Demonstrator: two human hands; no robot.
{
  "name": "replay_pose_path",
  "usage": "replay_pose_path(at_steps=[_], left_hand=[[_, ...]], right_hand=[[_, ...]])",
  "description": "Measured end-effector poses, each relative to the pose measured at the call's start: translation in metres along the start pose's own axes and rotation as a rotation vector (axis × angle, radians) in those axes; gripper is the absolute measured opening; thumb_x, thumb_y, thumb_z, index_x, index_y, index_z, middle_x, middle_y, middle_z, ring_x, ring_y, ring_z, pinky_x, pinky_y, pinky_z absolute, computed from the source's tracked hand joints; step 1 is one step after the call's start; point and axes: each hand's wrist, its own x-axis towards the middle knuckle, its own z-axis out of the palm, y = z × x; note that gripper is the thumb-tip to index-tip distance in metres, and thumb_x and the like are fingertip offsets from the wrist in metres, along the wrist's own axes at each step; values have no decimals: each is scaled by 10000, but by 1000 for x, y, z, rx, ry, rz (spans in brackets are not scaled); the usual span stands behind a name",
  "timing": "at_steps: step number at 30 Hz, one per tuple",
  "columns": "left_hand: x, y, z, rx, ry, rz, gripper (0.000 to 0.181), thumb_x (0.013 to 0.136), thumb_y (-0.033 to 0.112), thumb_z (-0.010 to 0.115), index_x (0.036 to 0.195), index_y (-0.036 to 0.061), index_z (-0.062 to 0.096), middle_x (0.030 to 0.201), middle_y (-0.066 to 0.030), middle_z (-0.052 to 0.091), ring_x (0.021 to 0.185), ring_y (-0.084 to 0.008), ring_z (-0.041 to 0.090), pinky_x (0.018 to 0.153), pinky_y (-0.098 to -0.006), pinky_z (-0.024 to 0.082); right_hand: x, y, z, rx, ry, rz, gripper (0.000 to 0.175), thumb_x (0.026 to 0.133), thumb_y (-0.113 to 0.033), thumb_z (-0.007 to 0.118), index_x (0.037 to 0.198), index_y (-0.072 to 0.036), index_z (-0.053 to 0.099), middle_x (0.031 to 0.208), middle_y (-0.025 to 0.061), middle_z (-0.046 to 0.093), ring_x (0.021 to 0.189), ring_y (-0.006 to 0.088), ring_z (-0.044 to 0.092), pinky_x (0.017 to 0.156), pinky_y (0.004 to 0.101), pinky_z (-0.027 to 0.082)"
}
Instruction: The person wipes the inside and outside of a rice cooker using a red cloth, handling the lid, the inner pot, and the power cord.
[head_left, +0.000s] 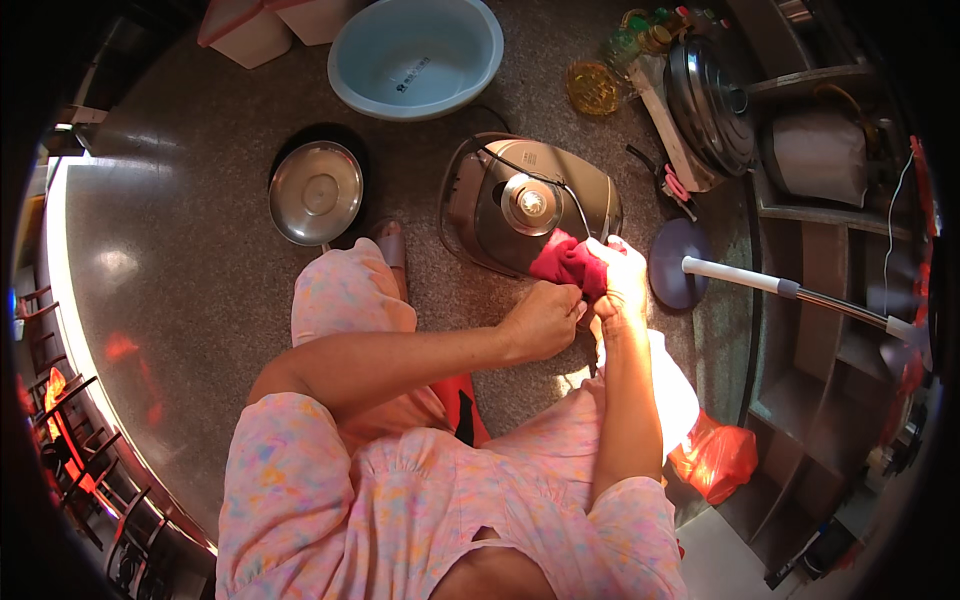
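Note:
A crumpled dark red cloth (564, 259) is bunched between my hands, over the near right edge of a brown and black kitchen appliance (491, 217), possibly a rice cooker. My right hand (616, 276) grips the cloth and a thin cord (579, 206) that runs across the appliance's top; how the fingers close around the cord is partly hidden. My left hand (546, 319) is closed at the cloth's lower edge, its fingertips turned away from view. A round metal part with a bright centre (532, 204) sits on top of the appliance.
A metal pan or lid (316, 193) lies left of the appliance, a light blue basin (412, 64) beyond it. At right are a fan's round base (679, 262) with its pole (750, 276), a large lidded pan (709, 105), shelves (802, 225) and a red plastic bag (716, 457).

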Motion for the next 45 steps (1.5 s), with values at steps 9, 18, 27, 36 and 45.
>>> replay_pose_path(at_steps=[9,18,27,36,45], left_hand=[[-15,8,3,-42,-156,-46,253,811,109,513,618,-31,429,590,-235,443,566,-411,456,480,-421,346],[-12,11,5,-238,-182,-68,243,840,134,490,648,-9,452,490,-97,431,429,-199,438,428,-332,355],[35,18,-15,-1235,-312,-528,142,878,158,457,759,82,437,605,23,401,425,-43,300,357,-178,216],[65,15,-10,-1282,57,-562,100,875,128,475,797,80,437,639,-9,431,480,-64,361,400,-191,278],[67,20,-1,-1320,319,-678,135,866,138,483,767,100,401,626,-7,410,479,-74,358,392,-206,267]], right_hand=[[38,-12,5,-64,50,139,111,697,-43,634,686,-61,525,621,75,554,475,216,550,476,316,470],[-2,-60,-11,77,-152,342,449,862,-338,409,1002,72,526,949,210,595,789,344,599,674,439,495],[-69,-39,-51,419,-291,175,460,855,-188,463,1267,-15,352,1143,118,494,1020,233,507,917,351,382],[-124,-35,-32,260,-141,-50,373,872,-177,463,1204,-16,405,1112,150,515,1008,253,520,873,427,419],[-126,24,19,-592,-16,-539,726,713,-68,691,1288,-24,250,931,57,538,823,131,525,743,254,437]])
